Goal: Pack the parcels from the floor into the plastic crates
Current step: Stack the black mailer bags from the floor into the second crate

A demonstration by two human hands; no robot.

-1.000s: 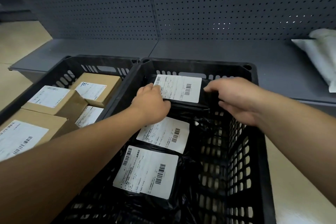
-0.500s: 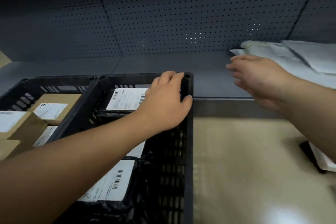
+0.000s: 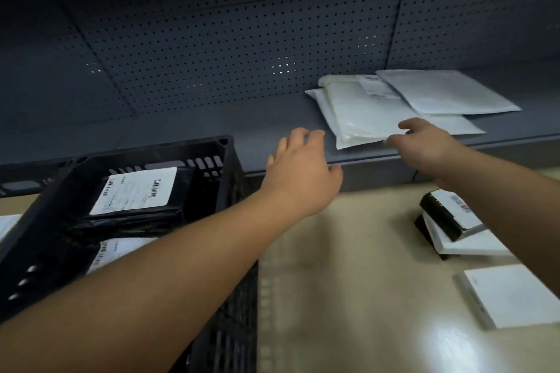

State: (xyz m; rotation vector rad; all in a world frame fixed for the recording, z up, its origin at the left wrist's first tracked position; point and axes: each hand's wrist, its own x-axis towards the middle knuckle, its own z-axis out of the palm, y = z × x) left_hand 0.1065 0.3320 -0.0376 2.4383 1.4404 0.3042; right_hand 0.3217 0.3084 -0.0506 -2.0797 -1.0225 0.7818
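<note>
Both hands had left the black crate [image 3: 224,160] since a second earlier, when they were seating a black labelled parcel [image 3: 136,194] at its far end; that parcel now lay flat in the crate, label up, with another labelled one [image 3: 121,248] nearer the camera. View had swung right. Right hand [image 3: 424,148] was now at the front edge of the low grey shelf [image 3: 272,127], fingers [image 3: 409,126] loosely curled and touching or just about to touch the near corner of a white poly mailer [image 3: 363,118]; no closed grip visible, so I'd call it released, contact uncertain because of blur. Left hand [image 3: 300,172] hung over the shelf lip just left of the mailer, fingers spread, grasping nothing. More white mailers [image 3: 445,94] overlapped behind the first. On the floor [image 3: 348,281], right of the crate: a small stack with a black-edged labelled parcel [image 3: 448,212] on top, and a white flat box [image 3: 515,297] closer to the camera, all well apart from the hands. My read: one placement done, next pick started, and the target looked like the shelf mailer rather than the floor parcels. Crate still had room on its right side. Thin slick mailer lying flat, so it probably needs sliding off the shelf edge to get fingers under it. Second crate barely in view at far left, contents not readable.
</note>
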